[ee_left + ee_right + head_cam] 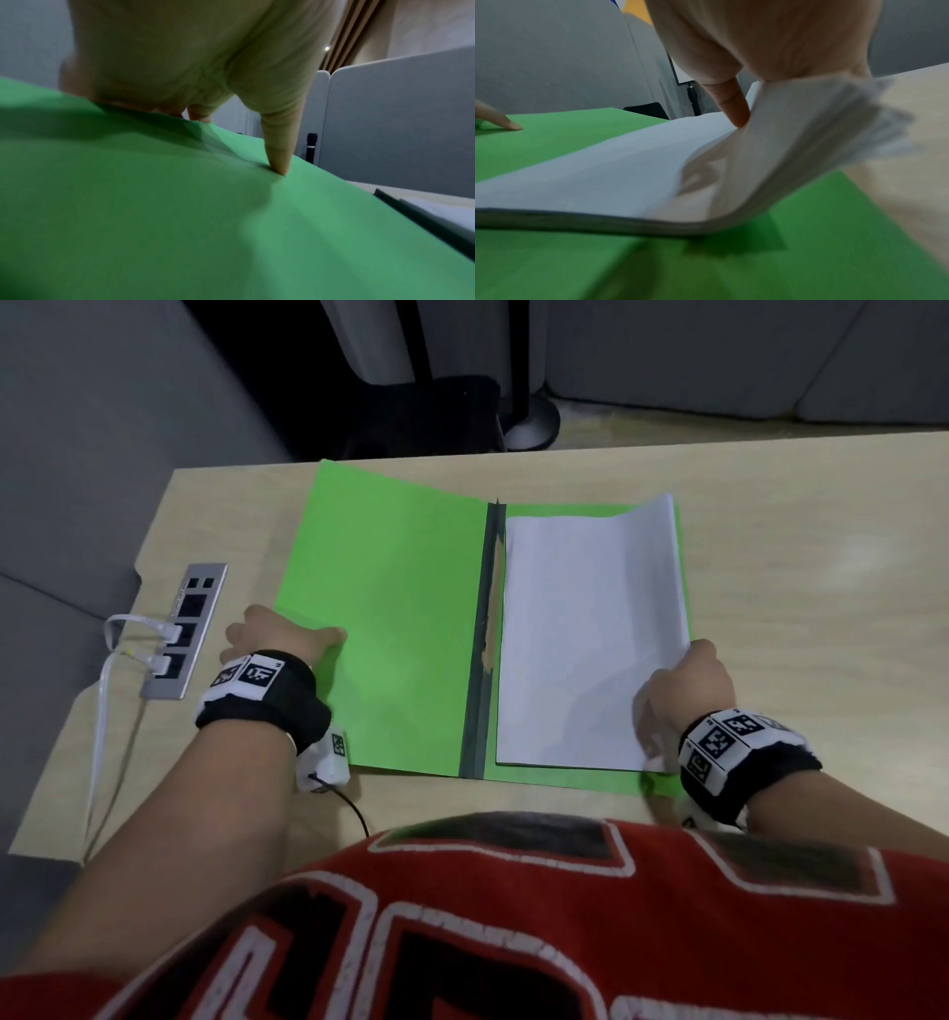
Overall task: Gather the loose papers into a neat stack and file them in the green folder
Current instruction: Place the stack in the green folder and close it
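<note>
- The green folder (390,608) is laid open on the light wooden desk (796,546), its dark spine (480,660) running between the two covers.
- The stack of white papers (585,634) is seen on the folder's right cover, just beside the spine; its right edge is lifted and bent upward, while its left part lies flat.
- That lifted edge is pinched by the right hand (685,685), thumb on top and fingers curled beneath, as the right wrist view shows (770,40).
- The left cover's outer edge is gripped by the left hand (277,636): the thumb (279,154) is pressed on the green surface, and the fingers are tucked under the edge.
- A metal power strip (185,629) with white cables (110,670) plugged in is set into the desk left of the folder.
</note>
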A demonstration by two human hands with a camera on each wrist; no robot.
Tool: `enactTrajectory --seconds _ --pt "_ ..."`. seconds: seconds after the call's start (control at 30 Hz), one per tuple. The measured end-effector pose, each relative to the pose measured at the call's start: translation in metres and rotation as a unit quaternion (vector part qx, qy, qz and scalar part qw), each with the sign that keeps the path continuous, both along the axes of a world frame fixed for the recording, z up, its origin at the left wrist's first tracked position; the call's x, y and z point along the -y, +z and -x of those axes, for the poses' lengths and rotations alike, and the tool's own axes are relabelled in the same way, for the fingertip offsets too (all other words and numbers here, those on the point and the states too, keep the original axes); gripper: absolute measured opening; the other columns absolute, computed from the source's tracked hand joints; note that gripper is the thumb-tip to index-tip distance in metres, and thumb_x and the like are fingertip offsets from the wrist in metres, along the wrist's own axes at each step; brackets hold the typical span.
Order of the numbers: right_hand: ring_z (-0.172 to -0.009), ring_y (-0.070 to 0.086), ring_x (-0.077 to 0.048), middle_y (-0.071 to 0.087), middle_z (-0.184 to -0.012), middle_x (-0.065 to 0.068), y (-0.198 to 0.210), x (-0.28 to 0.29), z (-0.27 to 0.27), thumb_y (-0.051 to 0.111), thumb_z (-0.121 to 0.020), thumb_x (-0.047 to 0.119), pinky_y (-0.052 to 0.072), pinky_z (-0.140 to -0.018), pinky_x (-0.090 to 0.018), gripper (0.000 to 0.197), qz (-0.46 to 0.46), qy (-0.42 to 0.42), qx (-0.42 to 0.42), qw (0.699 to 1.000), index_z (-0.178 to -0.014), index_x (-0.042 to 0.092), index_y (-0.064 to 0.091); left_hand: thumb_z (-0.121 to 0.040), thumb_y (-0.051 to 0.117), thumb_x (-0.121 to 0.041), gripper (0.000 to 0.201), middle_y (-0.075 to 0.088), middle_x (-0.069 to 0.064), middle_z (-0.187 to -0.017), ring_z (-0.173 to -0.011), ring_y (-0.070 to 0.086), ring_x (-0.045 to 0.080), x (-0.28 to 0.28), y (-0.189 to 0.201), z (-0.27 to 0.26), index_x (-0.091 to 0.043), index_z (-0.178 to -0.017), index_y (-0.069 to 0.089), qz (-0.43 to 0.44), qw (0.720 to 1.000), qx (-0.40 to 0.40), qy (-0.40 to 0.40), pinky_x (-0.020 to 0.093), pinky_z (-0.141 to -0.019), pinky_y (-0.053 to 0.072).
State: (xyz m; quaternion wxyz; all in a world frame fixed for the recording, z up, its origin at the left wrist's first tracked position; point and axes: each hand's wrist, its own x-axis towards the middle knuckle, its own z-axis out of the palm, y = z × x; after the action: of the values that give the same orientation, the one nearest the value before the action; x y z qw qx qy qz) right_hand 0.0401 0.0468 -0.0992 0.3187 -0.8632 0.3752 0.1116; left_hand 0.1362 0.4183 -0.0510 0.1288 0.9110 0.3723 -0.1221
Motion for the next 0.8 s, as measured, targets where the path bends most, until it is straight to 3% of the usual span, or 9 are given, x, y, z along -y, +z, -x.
enactTrajectory --seconds 0.3,0.5,0.67,0.8 --pt "-0.114 0.053 -0.042 0.051 -0.127 -0.026 -0.003 -0.001 -0.005 0.047 -0.088 0.001 0.044 -0.088 -0.043 0.035 0.025 -0.001 -0.014 1.0 -0.122 -0.004 0.041 -0.08 0.067 -0.042 0.077 0.045 0.023 -0.138 -0.121 0.049 0.043 0.021 0.042 0.019 -0.002 -0.137 0.034 0.037 0.995 0.074 -0.058 0.047 -0.088 0.045" --pt "-0.112 0.051 -0.045 0.048 -0.125 -0.025 -0.004 0.002 -0.004 0.056 -0.085 0.011 0.043 -0.091 -0.048 0.039 0.048 -0.003 -0.004 0.999 -0.119 -0.005 0.047 -0.086 0.058 -0.039 0.067 0.049 0.022 -0.134 -0.117 0.052 0.04 0.05 0.082 0.041 -0.002 -0.137 0.036 0.036 0.985 0.114 -0.127 0.039 -0.075 0.037" --pt "-0.11 0.048 -0.044 0.044 -0.122 -0.023 0.001 0.012 0.004 0.053 -0.087 0.029 0.042 -0.088 -0.043 0.045 0.083 0.058 -0.046 0.994 -0.12 -0.002 0.053 -0.086 0.057 -0.048 0.065 0.055 0.015 -0.133 -0.118 0.053 0.035 0.079 0.121 0.062 -0.009 -0.136 0.041 0.07 0.965 0.12 -0.22 0.038 -0.085 0.042" --pt "-0.111 0.048 -0.044 0.043 -0.124 -0.022 0.003 0.024 0.015 0.048 -0.089 0.035 0.041 -0.089 -0.042 0.049 0.071 0.096 -0.068 0.99 -0.125 0.002 0.053 -0.086 0.05 -0.06 0.08 0.037 0.008 -0.153 -0.137 0.04 0.029 0.099 0.147 0.083 -0.017 -0.149 0.024 0.083 0.944 0.081 -0.309 0.042 -0.106 0.036"
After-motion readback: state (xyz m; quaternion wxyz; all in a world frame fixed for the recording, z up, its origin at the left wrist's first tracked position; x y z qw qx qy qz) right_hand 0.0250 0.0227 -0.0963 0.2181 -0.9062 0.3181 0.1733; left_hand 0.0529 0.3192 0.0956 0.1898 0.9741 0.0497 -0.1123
